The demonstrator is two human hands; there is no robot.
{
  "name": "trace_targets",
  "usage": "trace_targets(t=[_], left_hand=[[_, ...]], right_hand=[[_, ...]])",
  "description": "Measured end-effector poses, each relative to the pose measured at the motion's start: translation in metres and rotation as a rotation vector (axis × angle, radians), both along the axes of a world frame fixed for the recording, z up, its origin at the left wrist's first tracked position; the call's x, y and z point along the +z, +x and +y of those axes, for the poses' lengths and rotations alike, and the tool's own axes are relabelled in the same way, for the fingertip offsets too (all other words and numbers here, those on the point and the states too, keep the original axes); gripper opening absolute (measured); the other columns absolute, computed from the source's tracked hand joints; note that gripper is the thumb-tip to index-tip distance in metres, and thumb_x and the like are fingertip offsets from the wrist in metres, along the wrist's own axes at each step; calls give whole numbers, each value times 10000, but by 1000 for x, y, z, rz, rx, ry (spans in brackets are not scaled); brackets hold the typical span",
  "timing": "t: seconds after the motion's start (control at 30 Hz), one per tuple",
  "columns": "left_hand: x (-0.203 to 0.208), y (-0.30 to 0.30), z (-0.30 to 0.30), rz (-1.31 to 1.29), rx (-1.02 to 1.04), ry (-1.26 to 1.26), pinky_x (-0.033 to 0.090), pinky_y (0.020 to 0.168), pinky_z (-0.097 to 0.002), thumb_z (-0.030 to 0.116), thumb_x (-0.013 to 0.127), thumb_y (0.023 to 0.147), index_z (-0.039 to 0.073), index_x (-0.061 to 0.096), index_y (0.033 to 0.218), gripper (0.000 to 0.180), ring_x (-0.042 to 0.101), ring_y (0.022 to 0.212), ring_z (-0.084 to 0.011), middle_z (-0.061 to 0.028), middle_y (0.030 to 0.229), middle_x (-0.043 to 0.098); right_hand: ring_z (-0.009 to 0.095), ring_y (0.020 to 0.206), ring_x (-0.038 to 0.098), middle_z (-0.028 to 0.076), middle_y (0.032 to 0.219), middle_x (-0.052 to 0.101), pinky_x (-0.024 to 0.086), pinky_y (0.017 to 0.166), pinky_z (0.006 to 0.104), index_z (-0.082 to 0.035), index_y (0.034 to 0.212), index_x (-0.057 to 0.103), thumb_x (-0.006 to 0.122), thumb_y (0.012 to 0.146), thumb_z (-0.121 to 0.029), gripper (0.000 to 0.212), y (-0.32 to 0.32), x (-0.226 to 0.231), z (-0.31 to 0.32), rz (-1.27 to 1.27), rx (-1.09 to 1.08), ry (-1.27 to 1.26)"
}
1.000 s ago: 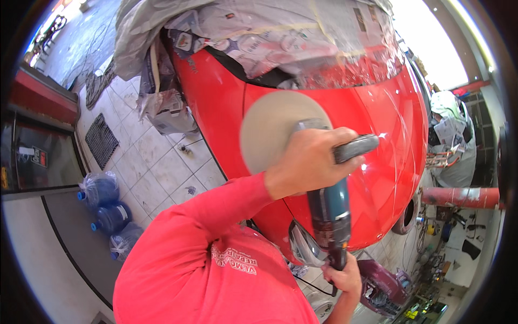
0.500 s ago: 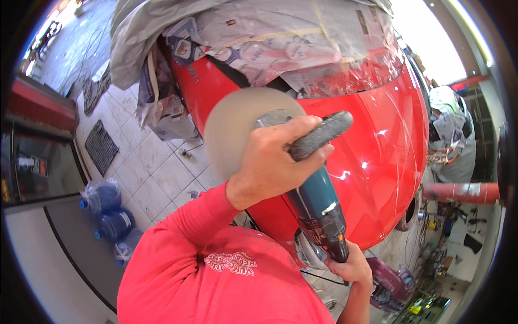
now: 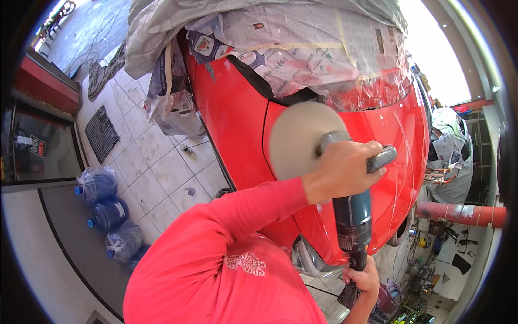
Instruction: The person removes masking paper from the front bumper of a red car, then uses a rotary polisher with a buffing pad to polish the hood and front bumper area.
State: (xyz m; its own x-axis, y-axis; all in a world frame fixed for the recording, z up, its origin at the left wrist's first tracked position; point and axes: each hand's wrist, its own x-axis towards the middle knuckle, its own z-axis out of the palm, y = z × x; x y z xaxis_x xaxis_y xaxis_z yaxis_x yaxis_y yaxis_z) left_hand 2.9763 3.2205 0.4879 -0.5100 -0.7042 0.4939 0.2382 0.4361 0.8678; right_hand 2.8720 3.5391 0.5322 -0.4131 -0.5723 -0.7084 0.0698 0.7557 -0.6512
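Note:
A teal and black car polisher [image 3: 353, 213] is held across the front of a red car [image 3: 229, 108]. My left hand [image 3: 341, 171] is closed round its dark front handle [image 3: 382, 159], near the polisher's head. At the rear, my right hand [image 3: 364, 278] is wrapped round the black grip. The round cream pad [image 3: 297, 143] looks smooth and smeared, as if spinning. It lies over the seam between fender and hood; its contact with the paint is hidden beneath it. A dark cord runs from the rear grip.
Newspaper [image 3: 291, 32] and a grey cover [image 3: 145, 43] mask the windshield and roof. Several blue water jugs [image 3: 108, 213] stand on the tiled floor at left, near a dark mat [image 3: 101, 135]. A red post [image 3: 458, 214] and cluttered tools are at right.
The polisher has moved right across the car with both hands on it, and its pad now lies further onto the hood. My left arm reaches out further.

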Motion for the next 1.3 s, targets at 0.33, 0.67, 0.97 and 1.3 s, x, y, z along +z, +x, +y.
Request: trace_targets(t=[0.33, 0.67, 0.97, 1.3], left_hand=[[-9, 100, -24, 53, 219, -31, 598, 782, -318, 48, 861, 798, -1, 736, 1149, 375, 755, 847, -167, -130, 971, 777], [5, -11, -2, 27, -9, -1, 592, 748, -377, 158, 827, 821, 40, 751, 1094, 307, 749, 776, -293, -150, 885, 755], [13, -185, 4, -67, -169, 33, 584, 781, -486, 349, 736, 825, 88, 778, 1039, 341, 752, 830, -373, -180, 875, 765], [27, -246, -14, -34, -130, 147, 588, 782, -484, 335, 727, 823, 58, 779, 990, 328, 755, 838, -369, -195, 868, 763]], right_hand=[[147, 797, 632, 51, 867, 690, 529, 757, 340, 11, 1193, 653, 774, 760, -89, 460, 33, -16, -67, 129, 407, 20], [122, 567, 591, 39, 750, 622, 467, 513, 305, 8, 1038, 622, 730, 786, 58, 279, -14, 9, -2, 28, 2, 50], [184, 474, 597, 91, 632, 614, 479, 474, 327, 72, 1145, 642, 684, 717, 55, 431, -103, 43, 10, 107, -209, -47], [170, 441, 585, 73, 594, 603, 468, 436, 332, 32, 994, 642, 738, 752, 53, 262, -174, 83, -17, 341, -69, 76]])
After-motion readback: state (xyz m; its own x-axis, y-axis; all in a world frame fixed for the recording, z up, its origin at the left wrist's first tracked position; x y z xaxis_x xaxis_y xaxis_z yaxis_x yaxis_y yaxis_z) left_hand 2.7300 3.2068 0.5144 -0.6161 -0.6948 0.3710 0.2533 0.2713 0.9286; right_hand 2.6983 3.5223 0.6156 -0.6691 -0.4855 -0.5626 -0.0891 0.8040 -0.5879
